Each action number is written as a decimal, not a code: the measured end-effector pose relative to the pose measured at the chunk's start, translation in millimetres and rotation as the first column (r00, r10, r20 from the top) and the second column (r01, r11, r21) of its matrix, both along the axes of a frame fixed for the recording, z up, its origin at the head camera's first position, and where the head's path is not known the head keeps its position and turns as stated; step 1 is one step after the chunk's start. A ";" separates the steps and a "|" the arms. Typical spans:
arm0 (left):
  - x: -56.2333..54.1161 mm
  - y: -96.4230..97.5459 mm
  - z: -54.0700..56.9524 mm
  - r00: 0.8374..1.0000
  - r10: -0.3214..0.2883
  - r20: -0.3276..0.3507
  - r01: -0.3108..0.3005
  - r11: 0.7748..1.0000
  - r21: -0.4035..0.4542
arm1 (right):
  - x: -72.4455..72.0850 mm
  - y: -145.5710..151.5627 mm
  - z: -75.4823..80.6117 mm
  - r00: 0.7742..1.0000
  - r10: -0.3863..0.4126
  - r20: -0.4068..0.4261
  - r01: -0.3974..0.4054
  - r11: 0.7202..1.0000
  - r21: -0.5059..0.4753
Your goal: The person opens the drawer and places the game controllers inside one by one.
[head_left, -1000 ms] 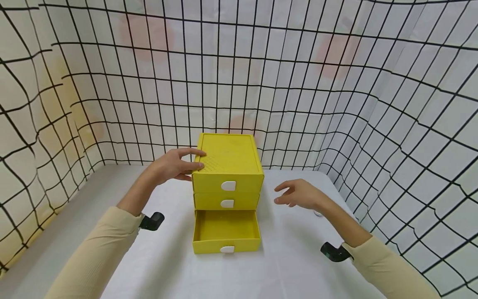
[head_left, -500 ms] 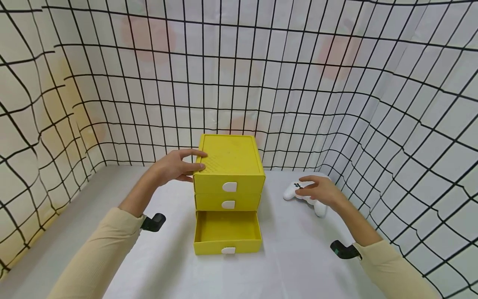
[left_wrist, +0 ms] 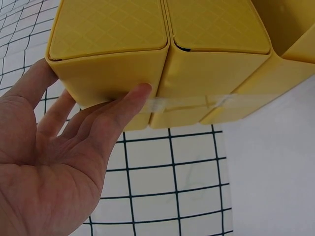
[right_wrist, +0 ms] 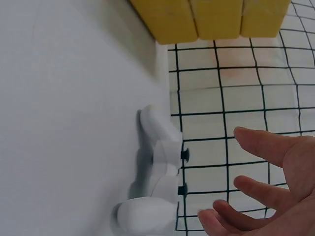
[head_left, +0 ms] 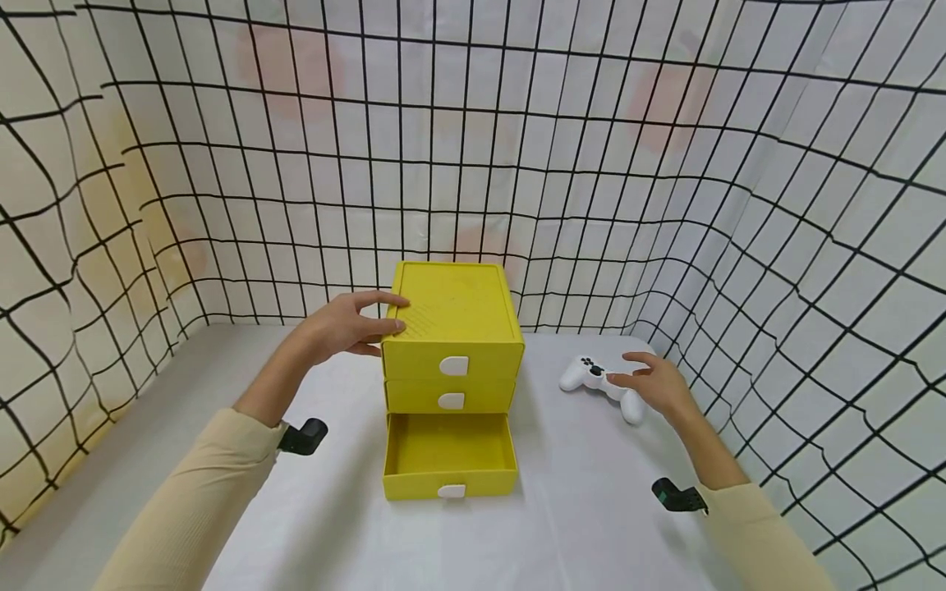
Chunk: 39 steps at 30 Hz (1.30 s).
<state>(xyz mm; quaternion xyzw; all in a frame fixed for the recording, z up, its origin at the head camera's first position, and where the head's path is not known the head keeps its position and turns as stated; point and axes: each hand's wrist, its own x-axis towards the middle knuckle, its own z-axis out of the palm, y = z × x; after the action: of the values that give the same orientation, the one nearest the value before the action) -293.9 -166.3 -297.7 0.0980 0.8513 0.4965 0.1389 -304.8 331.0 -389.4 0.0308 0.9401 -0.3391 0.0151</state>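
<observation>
A yellow drawer unit (head_left: 454, 304) stands on the table, its bottom drawer (head_left: 451, 484) pulled out with nothing inside. My left hand (head_left: 343, 328) rests against the unit's upper left edge, fingertips on the top and others down along the side. In the left wrist view the fingers (left_wrist: 118, 113) touch the side wall, where clear tape crosses it. A white game controller (head_left: 584, 373) lies on the table to the right of the unit. Above its right part hovers my right hand (head_left: 658, 384), fingers loosely spread and holding nothing. The right wrist view shows a gap between fingers and controller (right_wrist: 160, 132).
Black grid netting (head_left: 473, 164) walls in the back and both sides of the white-covered table (head_left: 562, 517). Two more drawers with white handles (head_left: 453, 366) sit closed above the pulled-out one. A dark wrist device (head_left: 303, 437) is on each sleeve.
My right hand has moved right, from beside the drawer unit to above the right part of the controller, leaving more of the controller visible. The left hand and drawer unit have stayed in place.
</observation>
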 end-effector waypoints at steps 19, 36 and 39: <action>0.1 -2.0 0.4 1.000 -0.005 -0.016 0.004 1.000 -0.021 | -24.5 17.4 -48.9 0.980 -0.180 -0.082 0.174 0.982 -0.070; 0.6 0.5 1.6 1.000 -0.009 -0.011 0.009 1.000 -0.004 | -34.1 17.5 -72.1 0.982 -0.187 -0.012 0.186 0.981 -0.057; 1.1 -0.4 0.9 1.000 -0.006 -0.007 0.006 1.000 0.001 | -34.6 17.2 -74.6 0.983 -0.183 -0.009 0.182 0.982 -0.051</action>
<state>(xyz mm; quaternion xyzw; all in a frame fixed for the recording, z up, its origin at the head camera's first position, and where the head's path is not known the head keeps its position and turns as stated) -292.7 -166.8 -296.8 0.1022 0.8511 0.4963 0.1372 -339.4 348.2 -464.0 0.1142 0.9247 -0.3626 -0.0216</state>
